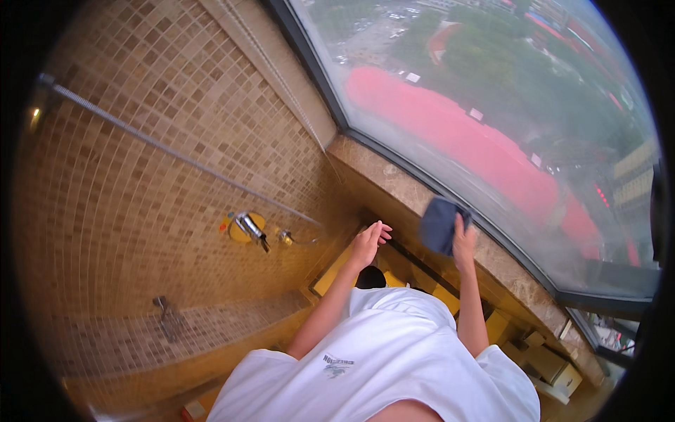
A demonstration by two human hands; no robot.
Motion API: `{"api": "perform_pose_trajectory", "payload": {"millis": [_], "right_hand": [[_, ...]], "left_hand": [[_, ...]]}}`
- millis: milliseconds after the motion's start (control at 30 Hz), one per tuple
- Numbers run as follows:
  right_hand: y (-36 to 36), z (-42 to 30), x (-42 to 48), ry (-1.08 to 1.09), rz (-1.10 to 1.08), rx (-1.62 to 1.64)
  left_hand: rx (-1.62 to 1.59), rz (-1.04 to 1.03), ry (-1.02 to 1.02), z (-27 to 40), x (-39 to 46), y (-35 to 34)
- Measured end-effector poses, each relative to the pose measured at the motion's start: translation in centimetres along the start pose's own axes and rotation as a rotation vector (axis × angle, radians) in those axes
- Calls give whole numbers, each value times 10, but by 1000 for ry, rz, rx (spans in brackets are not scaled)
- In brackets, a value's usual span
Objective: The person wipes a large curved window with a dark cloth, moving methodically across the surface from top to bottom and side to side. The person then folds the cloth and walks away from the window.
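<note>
My right hand (464, 245) grips a folded dark blue cloth (439, 226) by its right edge, over the marble window sill (393, 173). The cloth is slightly blurred. My left hand (372, 243) holds nothing, its fingers partly spread, to the left of the cloth and near the tiled corner. Beyond the sill stands a large window pane (474, 132) in a dark frame.
On the mosaic-tiled wall to the left are a chrome mixer tap (250, 227) and a small wall fitting (286, 237). A metal rod or hose (174, 152) runs across it. A beaded blind chain (279, 74) hangs near the corner. Boxes (540, 361) lie at the lower right.
</note>
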State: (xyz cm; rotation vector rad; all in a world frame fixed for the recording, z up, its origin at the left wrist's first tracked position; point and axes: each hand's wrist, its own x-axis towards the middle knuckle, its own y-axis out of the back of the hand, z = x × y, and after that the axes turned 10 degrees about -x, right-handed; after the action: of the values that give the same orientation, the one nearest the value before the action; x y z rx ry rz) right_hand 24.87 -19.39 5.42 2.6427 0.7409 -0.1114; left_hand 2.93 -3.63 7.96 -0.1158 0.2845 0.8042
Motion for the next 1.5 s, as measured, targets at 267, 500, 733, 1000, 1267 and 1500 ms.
{"api": "perform_pose_trajectory", "payload": {"millis": [267,500,733,1000,1267,1500], "right_hand": [[-42,-37,-34,-93,-631,297],[-71,-11,-95,115,-777,-5],[-64,-3,-138,99,-877,-89],[-113,-5,-211,-57,-954,13],[-170,-21,-405,-49,-1390,-207],[-182,47,-597,-425,-2047,-294]], "left_hand": [[-131,305,90,-51,-121,-40],[-282,567,102,-82,-221,-35],[-343,664,137,-116,-260,-33],[-409,794,-4,-144,-359,-11],[-717,1191,-14,-250,-569,8],[-921,1453,54,-280,-719,1]]}}
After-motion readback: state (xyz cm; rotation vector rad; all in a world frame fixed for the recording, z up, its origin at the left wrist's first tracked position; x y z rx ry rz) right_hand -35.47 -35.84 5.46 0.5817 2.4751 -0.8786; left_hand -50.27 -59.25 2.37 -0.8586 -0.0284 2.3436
